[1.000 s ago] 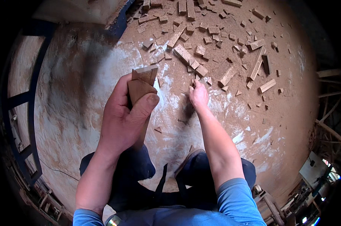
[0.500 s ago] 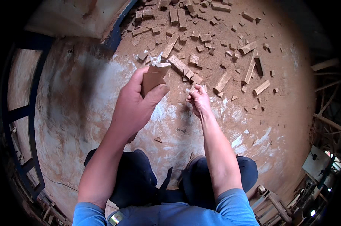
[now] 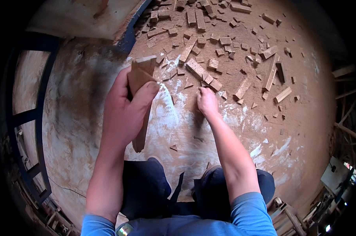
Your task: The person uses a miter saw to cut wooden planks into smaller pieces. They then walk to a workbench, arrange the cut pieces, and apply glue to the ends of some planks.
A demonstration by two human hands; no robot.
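Both hands are apart; the left hand [image 3: 125, 110] is wrapped tight round a long wood strip [image 3: 140, 74], with its thumb pressed on one face; there may be more than one strip in that grip, since a slanted edge shows near the top; the right hand [image 3: 208, 103] is down low by the wood bits with its fingers bent, and I cannot tell if they pinch anything, because the tips are hidden.

Take the long speckled block [image 3: 195, 68] on the floor [image 3: 178, 126] as the mark; it lies on a slant, with its far end to the left and its near end to the right; the right hand is just on the near side of that near end, so it is the closer hand; the left hand and its strip are to the left of the block, and look lifted up; the strip points straight out and back, so the block lies slanted to it.

Past the block's near end sits a short block [image 3: 215, 85], close to the right hand; a small wood triangle [image 3: 189, 84] is just on the long block's near side; a dark wood block [image 3: 280, 72] is well off to its right; a blue frame [image 3: 26, 117] is far to its left; wood scraps [image 3: 225, 41] lie loose on its far side, not in any box that I can make out.
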